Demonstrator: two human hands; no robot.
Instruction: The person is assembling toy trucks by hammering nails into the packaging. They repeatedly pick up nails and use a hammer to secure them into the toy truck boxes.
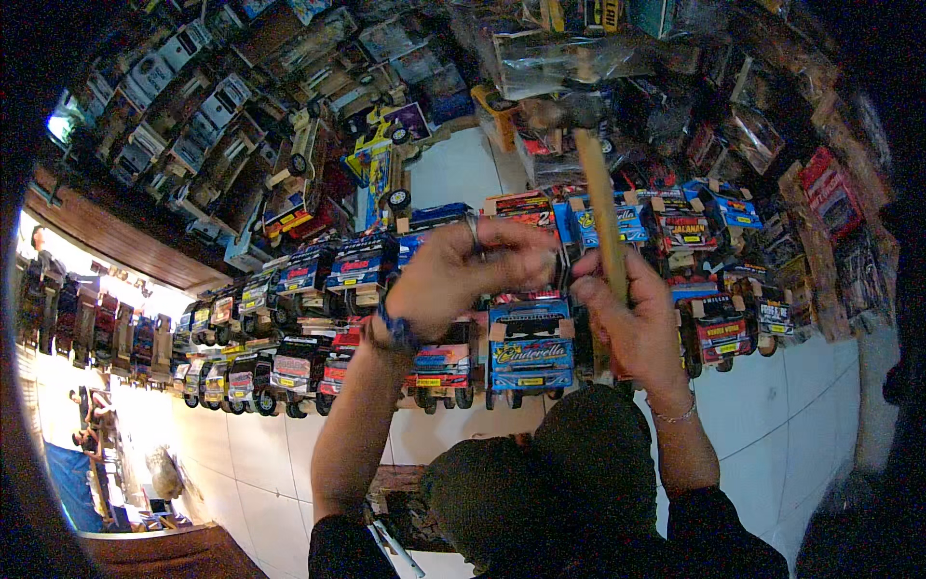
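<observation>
Wooden hammer handle (602, 207) gripped upright in right hand (632, 323), fingers wrapped round it, head (571, 113) raised high, likely for a swing. Left hand (463, 270) pinched shut just beside, contents too small to tell. Toy trucks (526, 343) packed in rows beneath; white tiles (762, 425) open at right.

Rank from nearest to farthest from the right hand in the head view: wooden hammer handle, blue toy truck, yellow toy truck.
From the right hand:
1. Wooden hammer handle, in its grip.
2. Blue toy truck, just left.
3. Yellow toy truck, far upper left.
</observation>
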